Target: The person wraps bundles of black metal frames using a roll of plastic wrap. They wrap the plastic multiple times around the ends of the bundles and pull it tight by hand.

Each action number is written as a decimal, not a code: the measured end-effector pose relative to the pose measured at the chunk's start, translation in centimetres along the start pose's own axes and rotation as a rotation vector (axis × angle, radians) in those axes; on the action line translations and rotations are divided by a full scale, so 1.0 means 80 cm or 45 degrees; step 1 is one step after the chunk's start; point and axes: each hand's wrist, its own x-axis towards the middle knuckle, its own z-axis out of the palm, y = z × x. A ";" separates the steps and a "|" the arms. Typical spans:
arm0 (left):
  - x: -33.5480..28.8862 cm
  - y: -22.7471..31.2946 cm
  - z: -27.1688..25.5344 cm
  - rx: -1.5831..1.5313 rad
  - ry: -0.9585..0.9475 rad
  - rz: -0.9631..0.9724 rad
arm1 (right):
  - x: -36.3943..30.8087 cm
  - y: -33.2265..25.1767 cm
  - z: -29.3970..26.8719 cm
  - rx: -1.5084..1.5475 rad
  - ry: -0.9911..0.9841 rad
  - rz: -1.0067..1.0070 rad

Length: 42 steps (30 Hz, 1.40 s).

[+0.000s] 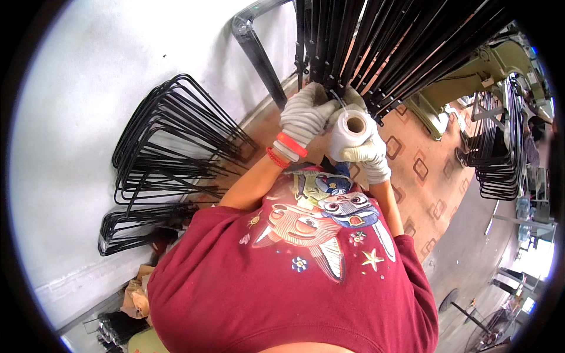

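A pale wall (76, 147) fills the space to the left of your fingers, and a patterned floor covering (421, 176) spreads below and to their right. Your maroon sweatshirt (235, 282) bounds the near side. A dense bundle of black metal tubes (376, 47) stands just beyond your fingertips, the long axes fanning away from you. Left of your left fingers, bent black frames (170, 129) lean by the wall; well off to the right of your right fingers sits an olive-green machine (500, 62).

Your gloved left hand (303, 115) is curled at the bundle's near end, nearer the tubes than the right; whether those fingers grip a tube cannot be told. Your gloved right hand (368, 156) is closed around a roll of clear film (344, 142), just right of the left fingertips, its long axis tipped up toward your eyes, open core uppermost. A narrow strand of film (337, 99) spans the short gap from roll to tubes. Tubes crowd the far side of both hands; the broader room lies right of your right fingers, above the patterned covering.
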 end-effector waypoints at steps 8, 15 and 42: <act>-0.006 0.010 -0.018 -0.271 -0.085 -0.090 | 0.040 0.000 -0.007 0.316 -0.121 0.043; -0.006 0.005 -0.016 -0.362 -0.042 0.014 | 0.048 -0.016 -0.003 0.247 -0.129 0.037; 0.031 0.001 -0.129 -0.074 0.114 0.484 | -0.044 -0.057 -0.034 0.135 0.052 -0.038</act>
